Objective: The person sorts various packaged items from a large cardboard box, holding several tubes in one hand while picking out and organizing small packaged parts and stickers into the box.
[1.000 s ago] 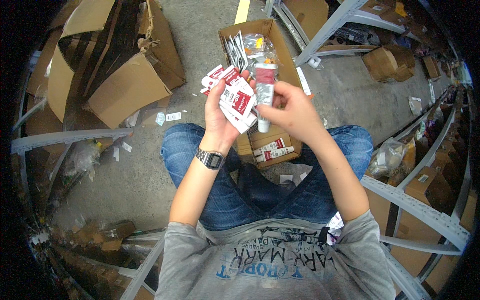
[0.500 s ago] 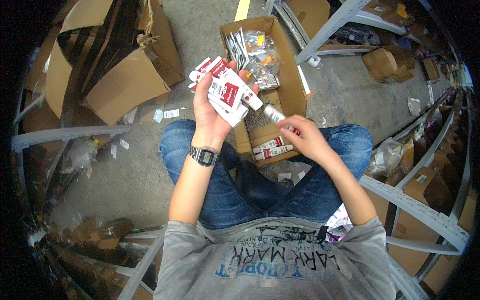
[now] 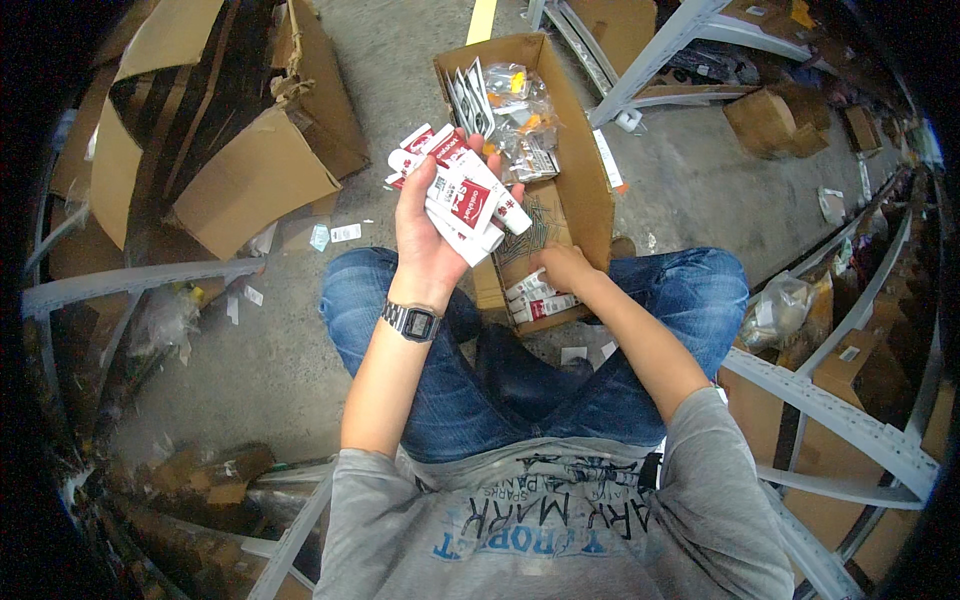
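My left hand [image 3: 428, 225], palm up, is closed around a fanned stack of several white-and-red squeeze tubes [image 3: 470, 205], held above the left side of a long cardboard box [image 3: 590, 200]. Down in the near end of that box is my right hand [image 3: 568, 268], its fingers curled at the end of a white-and-red tube [image 3: 527, 284]; the fingertips are partly hidden. Close beside it on the box bottom lies another tube [image 3: 550, 306]. Loose dark screws or nails [image 3: 545, 222] are scattered in the middle of the box.
Clear plastic bags with orange parts [image 3: 525, 115] and folded printed leaflets [image 3: 472, 98] fill the box's far end. A big torn carton [image 3: 250, 170] stands at the left. Grey metal shelving [image 3: 840, 400] runs along the right. Paper scraps [image 3: 345, 233] lie on the concrete floor.
My right hand has lowered a tube from above the box to the tubes at its near end. The left hand with its stack has shifted slightly right and down.
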A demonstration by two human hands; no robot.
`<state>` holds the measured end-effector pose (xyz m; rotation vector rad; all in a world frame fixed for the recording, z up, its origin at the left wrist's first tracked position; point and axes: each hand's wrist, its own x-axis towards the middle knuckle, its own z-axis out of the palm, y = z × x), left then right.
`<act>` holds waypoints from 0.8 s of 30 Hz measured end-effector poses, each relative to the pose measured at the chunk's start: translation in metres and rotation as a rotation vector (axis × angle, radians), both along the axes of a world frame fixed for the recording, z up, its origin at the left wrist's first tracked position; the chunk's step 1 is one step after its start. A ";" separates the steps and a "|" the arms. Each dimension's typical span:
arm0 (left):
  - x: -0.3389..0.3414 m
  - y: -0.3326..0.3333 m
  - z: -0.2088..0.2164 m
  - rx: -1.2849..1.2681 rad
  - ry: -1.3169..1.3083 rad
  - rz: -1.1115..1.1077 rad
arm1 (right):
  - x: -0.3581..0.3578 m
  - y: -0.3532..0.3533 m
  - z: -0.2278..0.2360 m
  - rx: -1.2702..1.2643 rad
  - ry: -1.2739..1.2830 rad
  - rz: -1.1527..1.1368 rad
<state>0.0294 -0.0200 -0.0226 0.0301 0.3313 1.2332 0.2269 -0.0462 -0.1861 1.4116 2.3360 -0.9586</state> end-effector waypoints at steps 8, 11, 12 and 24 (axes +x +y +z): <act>0.003 0.000 -0.002 0.014 0.042 -0.003 | -0.002 -0.012 -0.022 0.196 0.005 0.000; 0.000 -0.001 -0.003 0.008 0.046 0.003 | -0.004 -0.013 -0.007 0.234 0.111 -0.008; 0.000 -0.001 -0.003 0.009 0.052 0.001 | -0.002 -0.011 -0.004 0.225 0.117 0.004; 0.006 -0.004 0.000 0.016 0.080 -0.015 | -0.023 0.034 0.139 0.194 1.121 -0.827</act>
